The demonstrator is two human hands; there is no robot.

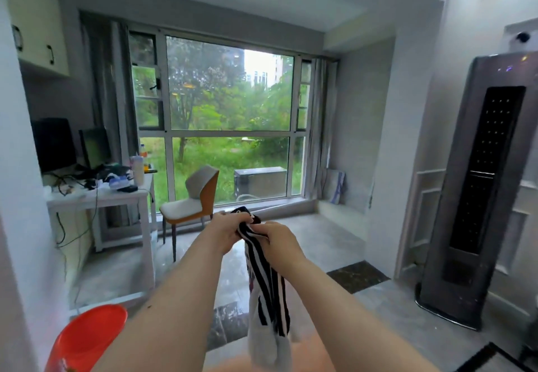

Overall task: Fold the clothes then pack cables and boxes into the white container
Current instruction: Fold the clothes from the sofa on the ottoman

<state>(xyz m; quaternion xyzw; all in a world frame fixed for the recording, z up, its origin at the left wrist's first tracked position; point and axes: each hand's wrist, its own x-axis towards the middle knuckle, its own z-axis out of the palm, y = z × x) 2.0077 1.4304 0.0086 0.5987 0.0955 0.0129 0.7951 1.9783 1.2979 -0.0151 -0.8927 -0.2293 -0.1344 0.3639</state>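
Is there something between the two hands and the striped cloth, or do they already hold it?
Nothing visible stands between them. The left hand and the right hand both grip the top of the striped cloth, which hangs down between the forearms. The white container is not in view, so the way to it cannot be judged.

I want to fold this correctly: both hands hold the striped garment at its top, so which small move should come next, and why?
Probably draw the left hand and right hand apart along the top edge: they grip the striped garment close together, so it hangs bunched and cannot yet be folded.
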